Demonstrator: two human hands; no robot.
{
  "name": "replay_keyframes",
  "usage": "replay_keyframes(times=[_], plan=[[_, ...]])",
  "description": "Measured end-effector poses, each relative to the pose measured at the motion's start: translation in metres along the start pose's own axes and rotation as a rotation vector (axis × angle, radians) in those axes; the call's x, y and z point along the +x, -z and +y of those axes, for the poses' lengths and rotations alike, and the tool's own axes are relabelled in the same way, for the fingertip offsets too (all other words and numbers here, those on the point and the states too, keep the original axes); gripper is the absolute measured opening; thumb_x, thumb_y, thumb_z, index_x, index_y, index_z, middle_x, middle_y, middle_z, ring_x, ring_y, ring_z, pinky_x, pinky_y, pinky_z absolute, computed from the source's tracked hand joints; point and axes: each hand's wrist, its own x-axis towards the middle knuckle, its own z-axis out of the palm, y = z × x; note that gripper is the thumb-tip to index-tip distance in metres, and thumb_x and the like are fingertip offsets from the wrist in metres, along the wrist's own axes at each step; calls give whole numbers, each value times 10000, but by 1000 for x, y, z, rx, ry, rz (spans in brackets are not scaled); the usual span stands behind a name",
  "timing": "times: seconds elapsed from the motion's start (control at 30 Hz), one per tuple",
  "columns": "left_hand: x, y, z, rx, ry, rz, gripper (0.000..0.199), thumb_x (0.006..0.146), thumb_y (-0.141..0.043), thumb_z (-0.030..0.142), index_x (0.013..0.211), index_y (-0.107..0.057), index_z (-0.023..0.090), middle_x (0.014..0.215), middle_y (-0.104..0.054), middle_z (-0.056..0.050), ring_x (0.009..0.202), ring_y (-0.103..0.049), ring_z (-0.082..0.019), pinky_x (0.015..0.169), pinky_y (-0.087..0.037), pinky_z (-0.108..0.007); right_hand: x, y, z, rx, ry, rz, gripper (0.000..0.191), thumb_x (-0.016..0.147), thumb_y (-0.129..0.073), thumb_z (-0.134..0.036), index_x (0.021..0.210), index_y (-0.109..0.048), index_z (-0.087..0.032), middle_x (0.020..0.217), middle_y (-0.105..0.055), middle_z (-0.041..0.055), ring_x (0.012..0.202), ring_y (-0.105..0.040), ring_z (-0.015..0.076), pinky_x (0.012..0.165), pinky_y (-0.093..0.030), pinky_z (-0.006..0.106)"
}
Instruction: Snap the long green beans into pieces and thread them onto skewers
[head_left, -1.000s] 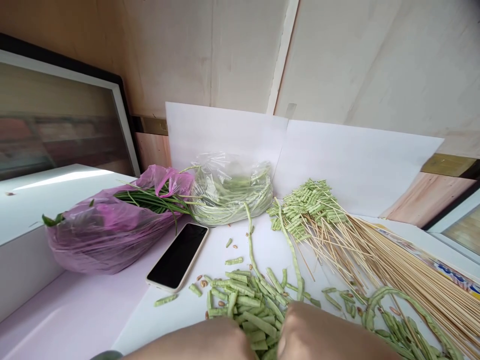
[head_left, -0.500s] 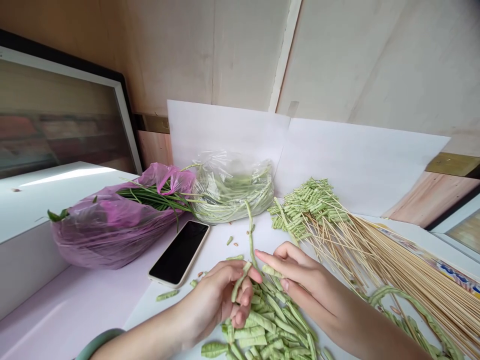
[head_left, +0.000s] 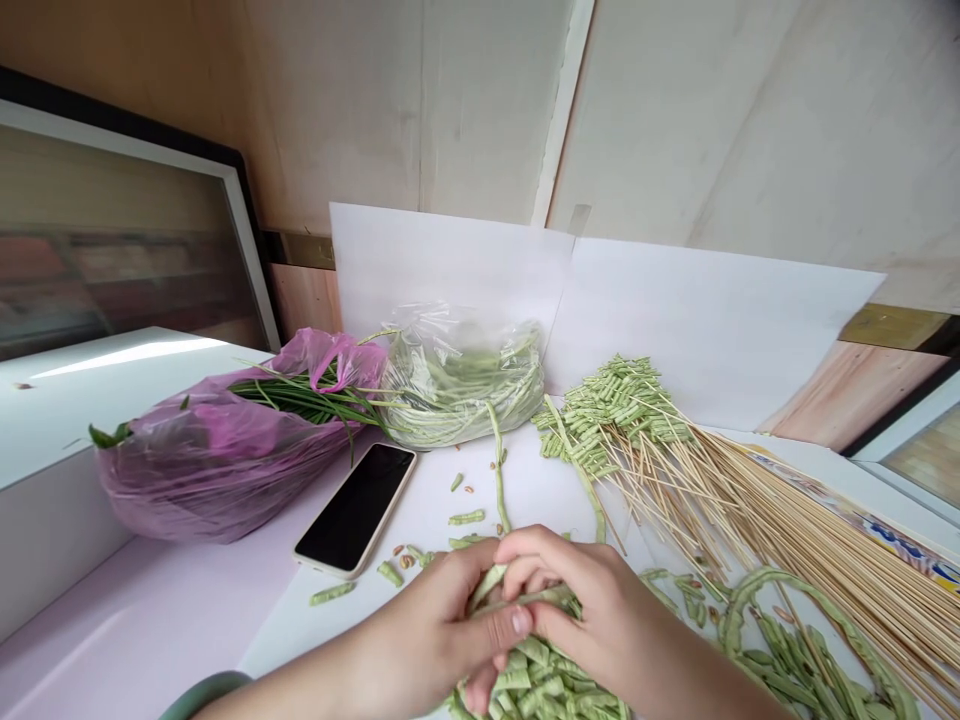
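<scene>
My left hand (head_left: 457, 610) and my right hand (head_left: 581, 590) meet over a pile of cut long-bean pieces (head_left: 544, 685). Pale green pieces of long bean (head_left: 489, 582) are pinched between the fingers of both hands. Fingers partly cover these pieces, so I cannot tell how many each hand has. Just beyond the hands, a whole long bean (head_left: 499, 470) runs from a clear plastic bag (head_left: 465, 385) full of long beans. Skewers threaded with bean pieces (head_left: 619, 405) lie at the back right.
A phone (head_left: 356, 510) lies left of the hands, behind it a purple bag (head_left: 217, 460) of green stalks. Bamboo skewer sticks (head_left: 810, 520) spread along the right. More beans (head_left: 806, 660) lie at the lower right, and white boards (head_left: 697, 330) stand at the back.
My hands were apart, each with a bean piece; now they have come together over the pile, fingers overlapping around the pieces. The view has shifted slightly.
</scene>
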Motion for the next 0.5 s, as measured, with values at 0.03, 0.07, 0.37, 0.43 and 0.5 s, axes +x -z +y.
replay_keyframes(times=[0.03,0.07,0.37,0.43,0.5], plan=[[-1,0,1,91,-36,28,342,834,-610,492,928,-525,173,732,-523,25,534,-474,-77,525,-396,-196,-1,-2,1,-72,24,27,397,717,-447,56,965,-515,-246,870,-625,-25,773,-621,135,707,-492,235],[-3,-1,3,175,-70,53,316,835,-618,472,895,-536,173,761,-521,20,600,-477,-87,580,-405,-200,-1,-3,1,-146,44,53,375,694,-448,59,920,-488,-237,890,-574,-11,761,-594,138,676,-483,237],[-6,9,13,133,71,-173,528,790,-517,700,650,-417,201,457,-341,76,389,-289,-57,387,-203,-202,-5,0,1,-271,-3,-171,291,916,-521,-267,635,-513,-196,610,-492,-42,542,-463,103,511,-336,227],[-10,14,17,122,91,-269,575,760,-542,717,566,-401,194,437,-334,64,387,-284,-53,385,-189,-215,-10,-3,1,-235,70,-243,405,945,-482,-293,554,-514,-194,532,-440,-52,492,-409,91,516,-334,228],[-18,20,19,117,102,-388,630,710,-557,757,501,-389,188,420,-314,53,389,-269,-53,390,-177,-236,-14,-4,0,-203,95,-285,451,936,-507,-343,508,-498,-202,487,-388,-60,456,-362,90,506,-336,231]])
